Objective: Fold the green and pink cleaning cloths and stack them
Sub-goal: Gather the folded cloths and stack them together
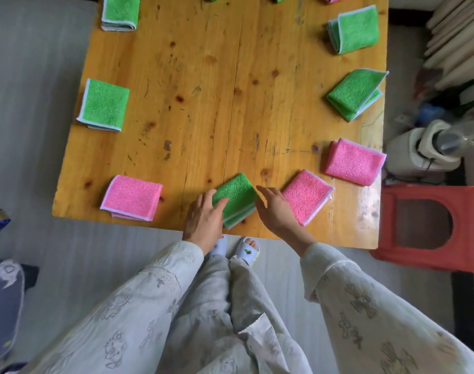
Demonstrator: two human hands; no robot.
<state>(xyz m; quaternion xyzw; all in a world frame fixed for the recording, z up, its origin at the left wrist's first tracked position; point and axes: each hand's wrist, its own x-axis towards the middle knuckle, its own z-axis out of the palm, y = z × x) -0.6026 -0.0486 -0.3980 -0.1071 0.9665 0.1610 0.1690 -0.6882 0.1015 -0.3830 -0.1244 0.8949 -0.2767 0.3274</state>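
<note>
head view: two hands at a folded green cloth (pixel 237 197) near the front edge of a wooden table (pixel 203 103).

we see the left hand (pixel 205 220) lying flat on the cloth's left side, fingers extended and loosely spread – pressing, not pinching. the right hand (pixel 276 209) hovers just beside the cloth's right edge, fingers open, holding nothing; whether it touches we cannot tell. a folded pink cloth (pixel 306 197) lies just right of that hand, another pink cloth (pixel 354 161) farther right, and a third pink one (pixel 132 197) to the left. further folded green cloths (pixel 103 105) lie singly along the table's sides – none stacked.
</note>
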